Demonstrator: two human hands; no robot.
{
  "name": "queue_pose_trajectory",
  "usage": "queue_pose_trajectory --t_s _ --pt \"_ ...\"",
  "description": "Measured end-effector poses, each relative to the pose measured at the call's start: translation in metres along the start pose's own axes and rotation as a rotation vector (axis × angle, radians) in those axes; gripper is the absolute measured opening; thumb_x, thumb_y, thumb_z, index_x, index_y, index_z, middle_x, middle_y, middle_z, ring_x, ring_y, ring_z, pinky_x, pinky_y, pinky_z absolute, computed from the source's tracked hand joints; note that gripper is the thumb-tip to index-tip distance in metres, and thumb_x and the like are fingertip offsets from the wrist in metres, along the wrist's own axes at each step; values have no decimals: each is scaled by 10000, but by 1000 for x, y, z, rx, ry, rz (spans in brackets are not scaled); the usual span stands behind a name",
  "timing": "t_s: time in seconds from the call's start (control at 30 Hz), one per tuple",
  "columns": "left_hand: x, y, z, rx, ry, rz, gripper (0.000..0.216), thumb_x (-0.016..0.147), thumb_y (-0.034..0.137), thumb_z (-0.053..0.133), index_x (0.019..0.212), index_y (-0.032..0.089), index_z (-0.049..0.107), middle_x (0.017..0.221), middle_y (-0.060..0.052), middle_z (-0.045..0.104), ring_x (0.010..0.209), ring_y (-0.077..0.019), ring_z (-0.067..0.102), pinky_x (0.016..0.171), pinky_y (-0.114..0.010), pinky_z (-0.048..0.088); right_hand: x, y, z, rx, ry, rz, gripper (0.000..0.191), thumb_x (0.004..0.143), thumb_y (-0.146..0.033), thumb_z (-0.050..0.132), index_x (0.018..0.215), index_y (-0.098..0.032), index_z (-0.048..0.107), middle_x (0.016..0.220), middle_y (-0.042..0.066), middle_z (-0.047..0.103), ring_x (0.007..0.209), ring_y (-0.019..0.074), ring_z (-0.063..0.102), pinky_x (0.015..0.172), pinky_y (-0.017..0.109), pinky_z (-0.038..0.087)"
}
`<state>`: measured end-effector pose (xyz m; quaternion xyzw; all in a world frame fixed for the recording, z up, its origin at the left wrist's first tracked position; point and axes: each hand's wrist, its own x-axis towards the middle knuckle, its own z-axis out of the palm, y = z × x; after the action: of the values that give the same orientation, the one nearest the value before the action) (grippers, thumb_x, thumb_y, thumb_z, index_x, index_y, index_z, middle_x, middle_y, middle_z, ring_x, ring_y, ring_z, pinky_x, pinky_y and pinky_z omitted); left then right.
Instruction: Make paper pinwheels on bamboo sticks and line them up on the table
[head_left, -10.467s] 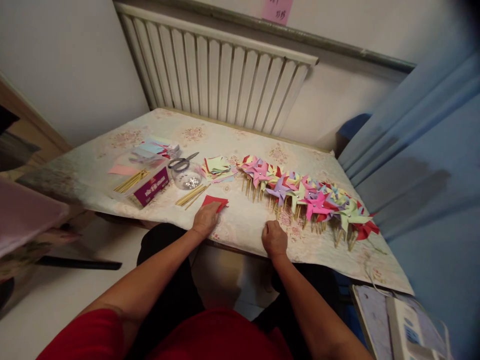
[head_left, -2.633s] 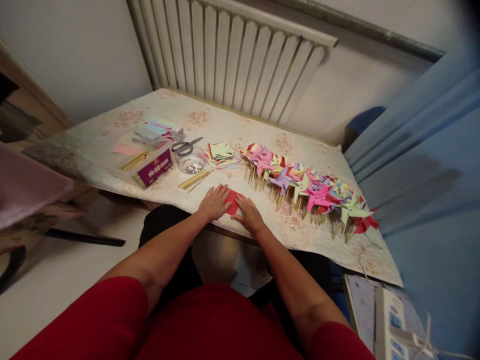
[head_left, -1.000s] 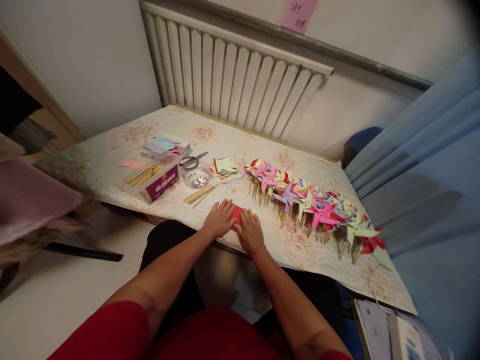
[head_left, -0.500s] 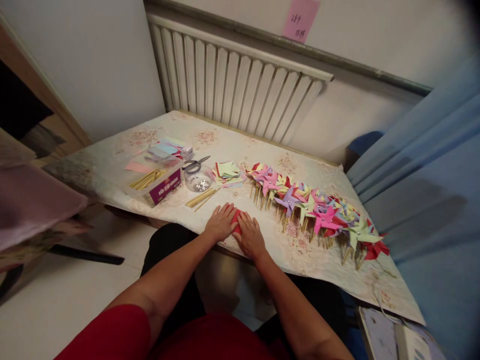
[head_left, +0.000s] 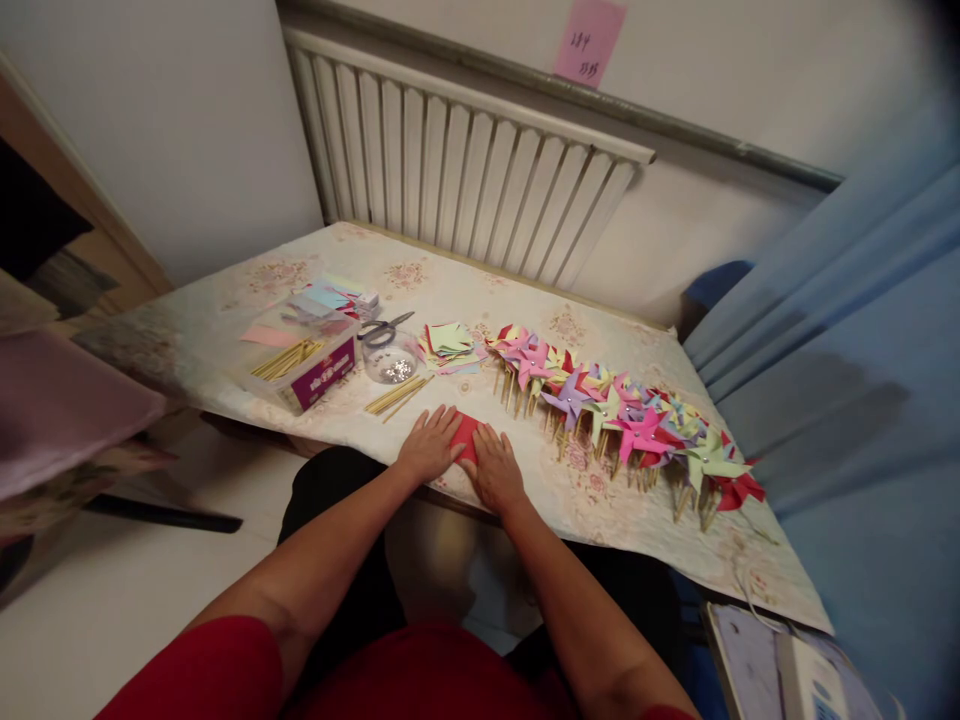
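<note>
A red sheet of paper lies at the table's front edge, partly covered from both sides. My left hand rests flat on its left side, fingers stretched out. On the right side of the paper my right hand lies flat too, its fingers pointing away from me. Just beyond the hands is a small bundle of thin wooden sticks. Behind it stands a clear round tub with small shiny pieces inside, and scissors lie across its rim. A stack of coloured paper squares sits to the right of the tub.
Many finished paper pinwheels on sticks fill the table's right side. At left stand a purple-labelled box of sticks and a pile of coloured paper. A radiator runs behind the table; a blue curtain hangs at right.
More of the red paper shows between my hands, which have moved slightly apart on it. The whole view has shifted a little.
</note>
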<state>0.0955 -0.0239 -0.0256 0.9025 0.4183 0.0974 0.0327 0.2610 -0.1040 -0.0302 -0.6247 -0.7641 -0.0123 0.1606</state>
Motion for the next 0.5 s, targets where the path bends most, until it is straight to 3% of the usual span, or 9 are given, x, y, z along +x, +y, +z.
queue_pose_trajectory --t_s 0.3,0.5 --pt "-5 -4 -1 3 12 -13 632 958 501 346 1504 183 377 1591 -100 320 1482 -283 237 1196 -496 166 -2 11 8 92 145 200 560 1011 -381 373 1463 -50 393 1479 228 451 1436 288 342 1162 528 285" --pt "-5 -4 0 17 22 -12 587 965 461 339 1504 232 379 1585 -79 342 1481 -268 245 1190 -487 181 12 -10 9 75 8 -54 674 953 -464 512 1473 -57 378 1544 208 360 1477 296 249 1193 515 246"
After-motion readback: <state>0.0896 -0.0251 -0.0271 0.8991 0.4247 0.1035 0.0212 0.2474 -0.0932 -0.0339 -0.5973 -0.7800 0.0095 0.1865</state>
